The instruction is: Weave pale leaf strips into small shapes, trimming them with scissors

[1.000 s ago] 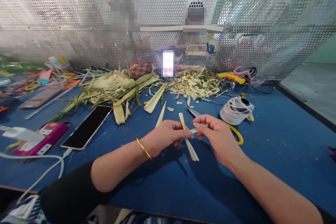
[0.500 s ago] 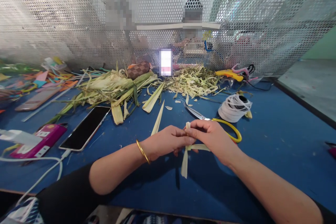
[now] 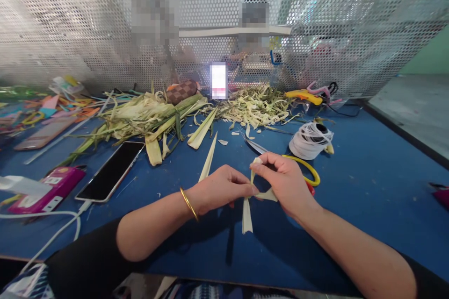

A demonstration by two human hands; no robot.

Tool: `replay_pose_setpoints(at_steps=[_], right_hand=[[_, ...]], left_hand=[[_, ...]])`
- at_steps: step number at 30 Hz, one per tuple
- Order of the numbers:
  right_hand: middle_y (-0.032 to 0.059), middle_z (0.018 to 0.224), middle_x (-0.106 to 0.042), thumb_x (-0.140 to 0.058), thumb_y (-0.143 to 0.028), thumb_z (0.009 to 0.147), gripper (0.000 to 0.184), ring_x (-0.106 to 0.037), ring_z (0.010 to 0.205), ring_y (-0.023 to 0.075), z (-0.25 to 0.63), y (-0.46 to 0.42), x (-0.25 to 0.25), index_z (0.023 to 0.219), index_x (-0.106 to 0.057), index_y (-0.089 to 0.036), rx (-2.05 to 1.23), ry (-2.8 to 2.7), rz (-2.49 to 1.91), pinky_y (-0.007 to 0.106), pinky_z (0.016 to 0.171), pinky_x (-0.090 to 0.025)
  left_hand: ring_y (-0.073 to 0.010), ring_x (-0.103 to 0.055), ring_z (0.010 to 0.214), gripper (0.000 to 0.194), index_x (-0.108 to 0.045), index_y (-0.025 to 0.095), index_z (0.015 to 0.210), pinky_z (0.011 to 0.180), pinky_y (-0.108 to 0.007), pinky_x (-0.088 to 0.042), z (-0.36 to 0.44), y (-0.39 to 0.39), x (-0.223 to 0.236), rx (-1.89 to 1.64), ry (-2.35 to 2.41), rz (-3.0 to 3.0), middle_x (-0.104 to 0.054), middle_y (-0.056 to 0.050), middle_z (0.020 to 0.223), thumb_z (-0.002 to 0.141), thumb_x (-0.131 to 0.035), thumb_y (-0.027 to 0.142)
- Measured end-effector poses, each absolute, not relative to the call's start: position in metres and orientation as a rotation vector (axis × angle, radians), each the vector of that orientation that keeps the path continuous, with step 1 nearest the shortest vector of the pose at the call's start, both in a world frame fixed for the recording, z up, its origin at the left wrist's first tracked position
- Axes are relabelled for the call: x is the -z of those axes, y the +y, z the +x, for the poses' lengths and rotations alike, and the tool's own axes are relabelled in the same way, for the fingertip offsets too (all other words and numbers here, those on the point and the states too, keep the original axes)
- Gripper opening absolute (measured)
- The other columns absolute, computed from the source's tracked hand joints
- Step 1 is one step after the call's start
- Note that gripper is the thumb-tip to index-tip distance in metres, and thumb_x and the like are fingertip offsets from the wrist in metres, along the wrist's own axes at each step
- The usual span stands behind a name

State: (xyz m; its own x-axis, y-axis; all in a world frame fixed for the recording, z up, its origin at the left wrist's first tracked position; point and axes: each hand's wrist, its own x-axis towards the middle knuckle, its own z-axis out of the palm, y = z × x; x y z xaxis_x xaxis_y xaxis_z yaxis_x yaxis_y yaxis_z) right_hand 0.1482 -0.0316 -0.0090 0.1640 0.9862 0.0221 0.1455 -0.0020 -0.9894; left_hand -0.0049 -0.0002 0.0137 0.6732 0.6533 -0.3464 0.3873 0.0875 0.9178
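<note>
Pinching pale, ribbed husk strips [image 3: 247,217], crossed, between both hands [image 3: 228,187].

Both hands' fingers [image 3: 249,188] hold pale husk strips [image 3: 247,216] above the blue table [image 3: 365,196], near scissors [image 3: 304,166].

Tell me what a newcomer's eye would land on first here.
Probably the two bare hands at the centre, the left hand and the right hand, pinching pale husk strips between them above the blue table. Next, perhaps, the glaring white screen at the mesh panel, and below it to either side the heaps of husk, long leaves left and curled shreds right.
</note>
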Motion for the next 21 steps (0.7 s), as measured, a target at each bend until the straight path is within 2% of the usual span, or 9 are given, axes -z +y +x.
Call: replay_pose_setpoints(at_steps=[3, 5, 8, 11, 15, 21], right_hand=[[-0.0023, 0.059, -0.053, -0.067, -0.040, 0.070, 0.023, -0.044, 0.055, 0.0119, 0.149, -0.031, 0.006, 0.064, -0.061, -0.018, -1.047, -1.182, -1.384, 0.026, 0.051, -0.038], [-0.0001, 0.065, -0.057, -0.065, -0.046, 0.071, 0.028, -0.050, 0.061, 0.0140, 0.153, -0.029, 0.004, 0.066, -0.062, -0.018, -1.088, -1.171, -1.358, 0.027, 0.054, -0.041], [0.0042, 0.078, -0.064, -0.059, -0.057, 0.074, 0.039, -0.058, 0.076, 0.0189, 0.160, -0.026, 0.000, 0.074, -0.066, -0.019, -1.102, -1.125, -1.333, 0.030, 0.064, -0.046], [0.0025, 0.072, -0.063, -0.058, -0.062, 0.074, 0.043, -0.059, 0.071, 0.0179, 0.163, -0.024, -0.002, 0.078, -0.065, -0.020, -1.141, -1.107, -1.341, 0.032, 0.068, -0.046], [-0.0019, 0.056, -0.058, -0.064, -0.054, 0.071, 0.035, -0.054, 0.057, 0.0138, 0.161, -0.026, -0.003, 0.068, -0.060, -0.019, -1.229, -1.202, -1.370, 0.028, 0.061, -0.043], [-0.0033, 0.049, -0.054, -0.062, -0.042, 0.073, 0.026, -0.048, 0.050, 0.0123, 0.157, -0.028, 0.001, 0.061, -0.056, -0.020, -1.035, -1.292, -1.403, 0.027, 0.055, -0.037]], left_hand=[[-0.0090, -0.037, 0.049, 0.031, -0.068, 0.016, 0.060, 0.047, -0.021, -0.035, -0.006, 0.001, -0.011, -0.253, 0.882, 1.510, -0.041, 0.004, 0.049, 0.072, -0.062, 0.044], [-0.0088, -0.036, 0.047, 0.034, -0.072, 0.015, 0.070, 0.048, -0.021, -0.034, -0.007, 0.002, -0.009, -0.285, 0.882, 1.462, -0.038, 0.005, 0.046, 0.074, -0.062, 0.048], [-0.0079, -0.035, 0.047, 0.045, -0.073, 0.014, 0.076, 0.049, -0.021, -0.033, -0.008, 0.005, -0.009, -0.351, 0.876, 1.333, -0.038, 0.005, 0.047, 0.076, -0.059, 0.057], [-0.0078, -0.036, 0.048, 0.052, -0.070, 0.014, 0.073, 0.049, -0.022, -0.032, -0.008, 0.008, -0.011, -0.399, 0.891, 1.235, -0.040, 0.004, 0.051, 0.074, -0.056, 0.063], [-0.0079, -0.037, 0.048, 0.050, -0.067, 0.014, 0.069, 0.048, -0.022, -0.030, -0.008, 0.009, -0.014, -0.445, 0.962, 1.211, -0.042, 0.005, 0.050, 0.070, -0.061, 0.063], [-0.0081, -0.039, 0.046, 0.033, -0.073, 0.013, 0.073, 0.050, -0.022, -0.033, -0.010, 0.010, -0.014, -0.428, 0.931, 1.309, -0.046, 0.004, 0.046, 0.070, -0.068, 0.046]])
